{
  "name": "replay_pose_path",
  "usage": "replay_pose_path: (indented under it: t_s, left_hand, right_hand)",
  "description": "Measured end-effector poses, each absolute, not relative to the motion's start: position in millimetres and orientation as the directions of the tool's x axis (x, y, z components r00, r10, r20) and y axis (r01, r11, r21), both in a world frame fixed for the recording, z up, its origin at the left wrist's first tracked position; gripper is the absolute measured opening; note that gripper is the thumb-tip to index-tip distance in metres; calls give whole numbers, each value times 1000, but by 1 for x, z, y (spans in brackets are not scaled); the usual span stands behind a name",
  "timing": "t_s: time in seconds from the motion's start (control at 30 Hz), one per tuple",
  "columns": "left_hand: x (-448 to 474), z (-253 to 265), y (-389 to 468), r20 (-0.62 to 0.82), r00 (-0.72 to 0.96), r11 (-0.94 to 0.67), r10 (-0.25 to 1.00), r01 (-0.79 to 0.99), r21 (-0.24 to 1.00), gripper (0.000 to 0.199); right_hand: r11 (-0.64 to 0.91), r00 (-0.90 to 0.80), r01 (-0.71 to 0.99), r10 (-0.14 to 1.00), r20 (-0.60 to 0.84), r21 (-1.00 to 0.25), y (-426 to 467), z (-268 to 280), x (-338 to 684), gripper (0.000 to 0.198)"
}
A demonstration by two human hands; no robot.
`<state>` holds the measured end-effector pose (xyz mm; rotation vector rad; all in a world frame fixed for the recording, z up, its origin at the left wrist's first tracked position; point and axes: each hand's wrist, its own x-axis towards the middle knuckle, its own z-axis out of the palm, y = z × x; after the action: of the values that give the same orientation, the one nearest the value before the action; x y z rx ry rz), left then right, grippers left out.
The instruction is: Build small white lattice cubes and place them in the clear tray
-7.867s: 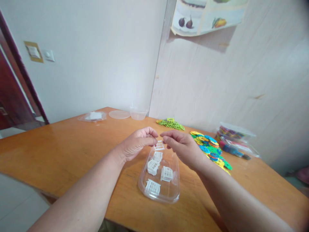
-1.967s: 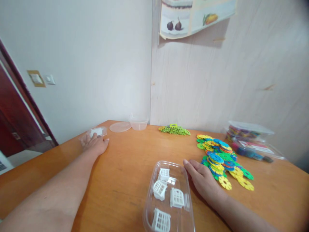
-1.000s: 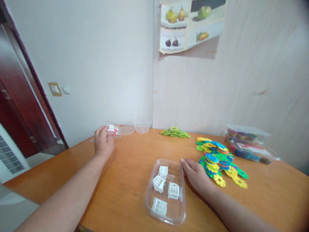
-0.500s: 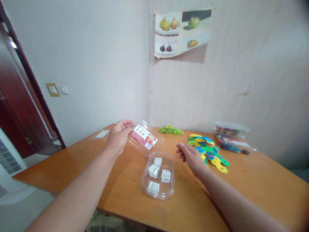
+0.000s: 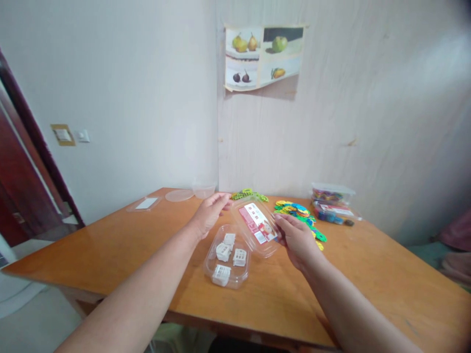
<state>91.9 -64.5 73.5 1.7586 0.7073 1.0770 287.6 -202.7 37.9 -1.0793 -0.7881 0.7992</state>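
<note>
A clear plastic lid [image 5: 245, 223] with a red and white label is raised and tilted above the table. My right hand [image 5: 296, 238] pinches its right edge between thumb and fingers. Close by the lid's left edge, my left hand [image 5: 213, 212] has its fingers extended and holds nothing I can see. Under and left of the lid stands a clear plastic tray [image 5: 209, 272]. Several small white lattice-like plastic pieces [image 5: 222, 252] lie in it, one of them near the front end [image 5: 221, 273].
Colourful plastic discs [image 5: 294, 210] are heaped right of the lid. Behind it lie green pieces [image 5: 248, 194]. Stacked filled containers [image 5: 333, 193] stand at the back right. A round lid [image 5: 179, 195], a clear tub [image 5: 204, 189] and a flat labelled lid [image 5: 145, 203] are at the back left.
The labelled lid has passed from my left hand to my right and moved rightward. My left hand has come nearer the middle. The view has shifted, and the round lid and tub now show.
</note>
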Motion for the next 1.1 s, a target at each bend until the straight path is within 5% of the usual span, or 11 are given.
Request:
replay_pose_path:
  t_s: [0.23,0.73,1.1]
  left_hand:
    - [100,28,-37,223,639,-512,736,310,801,35]
    - [83,21,-61,219,395,-392,892,438,809,10]
    - [75,17,-99,180,333,-316,925,416,853,17]
  right_hand:
    - [233,586,-191,807,80,-954,-233,25,310,35]
    - [173,597,-89,797,86,-981,-257,6,337,37]
    - [159,482,-74,870,105,-984,-234,20,338,38]
